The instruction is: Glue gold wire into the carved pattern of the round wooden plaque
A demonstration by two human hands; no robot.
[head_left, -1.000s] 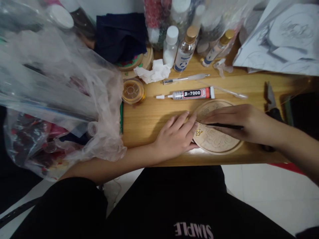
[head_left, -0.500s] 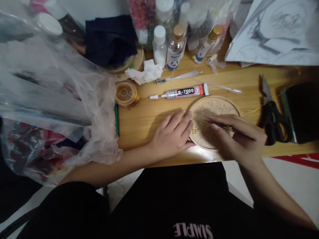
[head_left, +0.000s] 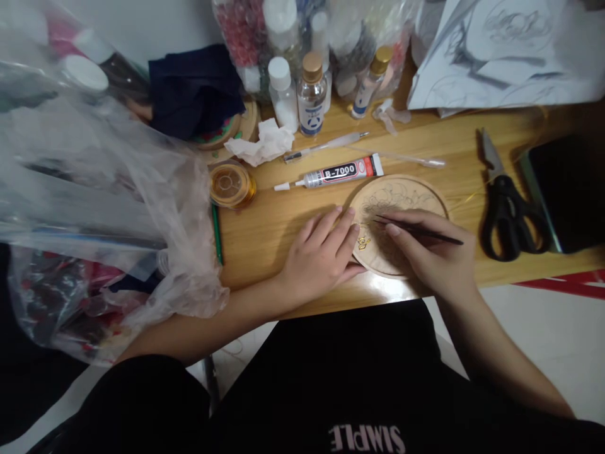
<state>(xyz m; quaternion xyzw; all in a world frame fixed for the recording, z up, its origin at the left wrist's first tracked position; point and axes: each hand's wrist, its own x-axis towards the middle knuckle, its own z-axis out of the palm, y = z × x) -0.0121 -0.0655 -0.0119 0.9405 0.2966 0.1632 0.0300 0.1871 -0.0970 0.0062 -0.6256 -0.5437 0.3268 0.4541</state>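
A round wooden disc (head_left: 406, 197) with a drawn line pattern lies near the front edge of the wooden table (head_left: 293, 217). My left hand (head_left: 321, 255) rests flat on the table, fingers together and stretched out, fingertips touching the disc's left rim. A small gold piece (head_left: 363, 242) sits on the disc beside those fingertips. My right hand (head_left: 432, 255) lies over the disc's lower right part and pinches thin dark tweezers (head_left: 418, 231), whose tip points left over the disc.
A B-7000 glue tube (head_left: 335, 173) and a clear pen (head_left: 326, 146) lie behind the disc. Black scissors (head_left: 503, 202) lie to the right, a gold wire spool (head_left: 230, 184) and a big plastic bag (head_left: 94, 189) to the left. Bottles (head_left: 312, 94) and crumpled tissue (head_left: 265, 144) stand at the back.
My right hand has drawn back from across the disc to its lower right side and now holds the tweezers pointing left. My left hand has stayed at the disc's rim.
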